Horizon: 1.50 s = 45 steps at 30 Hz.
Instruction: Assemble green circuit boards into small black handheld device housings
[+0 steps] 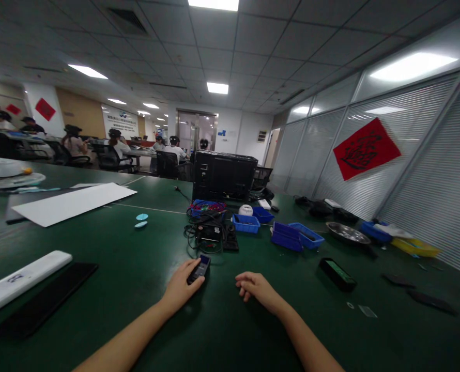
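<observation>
My left hand (181, 283) is closed around a small black handheld device (202, 267) with a screen at its top end and buttons below. The device is at the green tabletop, its lower part partly covered by my fingers and thumb. To the right, my right hand (259, 289) rests over the table with its fingers loosely bent and slightly apart, holding nothing. A black box-shaped unit with cables (209, 232) lies just beyond the device.
Blue trays (246, 223), a white ball (245, 210) and a black monitor (225, 175) stand farther back. On the right are a black open box (337, 274) and a metal bowl (348, 233). A long white case (24, 281) lies left. People sit in the background.
</observation>
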Each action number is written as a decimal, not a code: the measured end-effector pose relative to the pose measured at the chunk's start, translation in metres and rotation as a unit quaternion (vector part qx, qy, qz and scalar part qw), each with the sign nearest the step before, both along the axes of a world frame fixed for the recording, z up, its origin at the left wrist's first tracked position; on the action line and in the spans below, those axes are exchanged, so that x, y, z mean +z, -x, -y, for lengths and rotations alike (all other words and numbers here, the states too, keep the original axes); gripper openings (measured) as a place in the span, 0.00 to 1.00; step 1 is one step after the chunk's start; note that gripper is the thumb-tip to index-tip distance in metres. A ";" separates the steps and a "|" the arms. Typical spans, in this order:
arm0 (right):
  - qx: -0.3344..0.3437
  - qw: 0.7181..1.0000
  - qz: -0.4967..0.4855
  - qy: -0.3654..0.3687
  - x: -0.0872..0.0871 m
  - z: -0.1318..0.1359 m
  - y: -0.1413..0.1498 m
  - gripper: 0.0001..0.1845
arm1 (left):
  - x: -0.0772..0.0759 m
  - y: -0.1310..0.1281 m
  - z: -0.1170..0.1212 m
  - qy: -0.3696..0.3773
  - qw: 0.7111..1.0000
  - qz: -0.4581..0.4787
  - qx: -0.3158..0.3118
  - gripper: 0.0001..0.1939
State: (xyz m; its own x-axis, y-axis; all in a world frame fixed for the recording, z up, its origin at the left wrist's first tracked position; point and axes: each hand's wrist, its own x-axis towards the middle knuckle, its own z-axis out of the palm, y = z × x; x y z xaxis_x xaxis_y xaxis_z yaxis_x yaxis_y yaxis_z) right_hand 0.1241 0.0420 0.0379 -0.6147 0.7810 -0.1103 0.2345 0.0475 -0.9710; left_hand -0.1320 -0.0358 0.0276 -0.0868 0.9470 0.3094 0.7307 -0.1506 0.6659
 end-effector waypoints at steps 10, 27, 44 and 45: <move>-0.018 1.000 -0.001 -0.017 -0.009 -0.004 0.003 0.22 | -0.011 -0.061 -0.013 -0.012 0.994 0.080 -0.078 0.26; -0.163 0.881 0.301 -0.326 -0.003 0.012 0.011 0.36 | -0.026 -0.093 -0.035 0.088 0.931 0.276 -0.221 0.38; -0.279 0.807 0.456 -0.250 0.013 -0.027 -0.050 0.35 | -0.016 -0.074 -0.028 0.085 0.970 0.206 -0.098 0.17; -0.280 0.806 0.459 -0.248 0.013 -0.028 -0.052 0.35 | -0.015 -0.074 -0.028 0.081 0.972 0.198 -0.102 0.17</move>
